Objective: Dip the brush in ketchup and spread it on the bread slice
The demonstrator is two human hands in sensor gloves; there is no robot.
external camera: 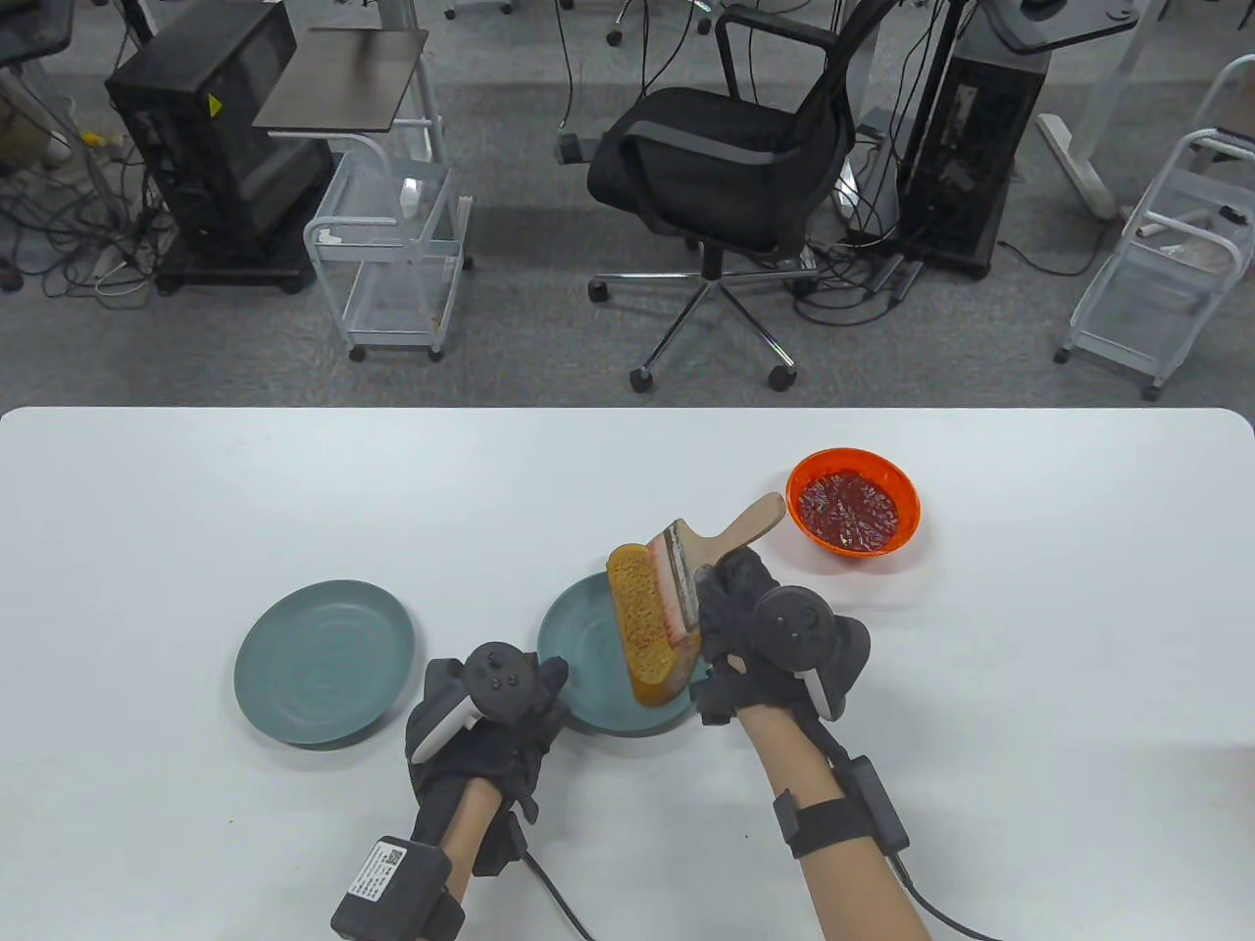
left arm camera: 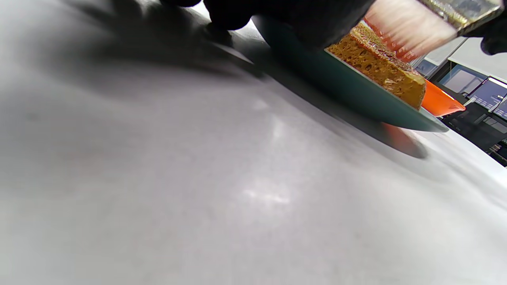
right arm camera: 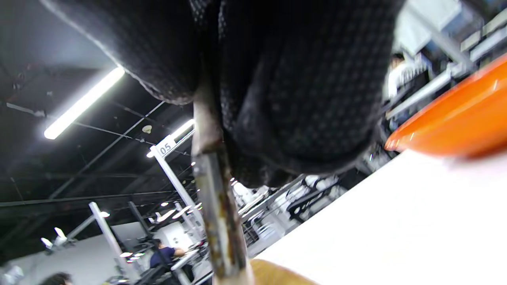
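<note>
A brown bread slice point(external camera: 643, 627) lies on a teal plate point(external camera: 578, 637) at the table's middle. My right hand point(external camera: 750, 613) grips a wide wooden-handled brush point(external camera: 701, 549) and holds its pale bristles point(external camera: 677, 583) on the bread's right side. An orange bowl of ketchup point(external camera: 851, 500) stands to the upper right. My left hand point(external camera: 490, 706) rests at the plate's left rim; how its fingers lie is hidden. In the left wrist view the bread point(left arm camera: 380, 65), plate point(left arm camera: 356, 95), bristles point(left arm camera: 408, 27) and bowl point(left arm camera: 441, 103) show. In the right wrist view my gloved fingers point(right arm camera: 285, 79) hold the brush ferrule point(right arm camera: 216, 198).
A second, empty teal plate point(external camera: 324, 662) lies to the left on the white table point(external camera: 196, 490). Beyond the far edge stand an office chair point(external camera: 726, 167), a white cart point(external camera: 392, 255) and computer towers.
</note>
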